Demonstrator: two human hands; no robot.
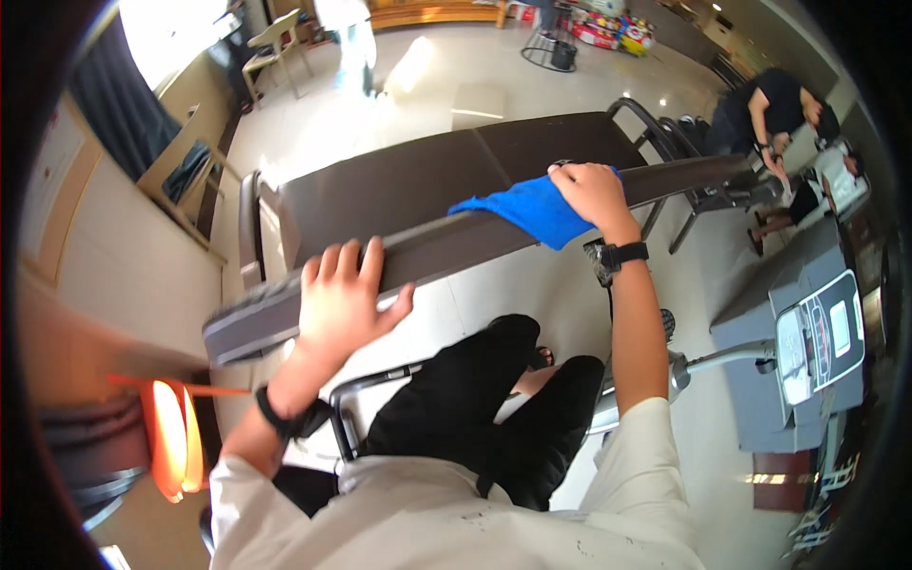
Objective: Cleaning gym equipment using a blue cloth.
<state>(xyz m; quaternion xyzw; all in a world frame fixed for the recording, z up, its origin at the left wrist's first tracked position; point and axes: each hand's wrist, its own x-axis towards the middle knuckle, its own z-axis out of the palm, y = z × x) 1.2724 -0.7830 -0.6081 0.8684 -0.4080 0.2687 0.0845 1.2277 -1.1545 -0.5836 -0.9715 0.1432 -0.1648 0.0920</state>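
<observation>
A long dark padded backrest or panel (pixel 456 246) runs slantwise across the view in front of my knees. My left hand (pixel 342 292) lies over its left part, fingers over the far edge and thumb apart on the near side. Farther right, my right hand (pixel 588 192) presses a blue cloth (pixel 548 214) onto the same panel, its fingers over the top edge. The cloth drapes down the near face of the panel. Behind it spreads a wide dark brown seat or bench surface (pixel 399 185) with armrests at both ends.
An orange chair (pixel 171 442) stands at lower left, wooden chairs (pixel 189 167) by the curtain. At right are a grey box (pixel 784 285), an exercise machine's console (pixel 819 338), a dark metal-framed chair (pixel 691 199), a bending person (pixel 769 114) and a seated person (pixel 819 192).
</observation>
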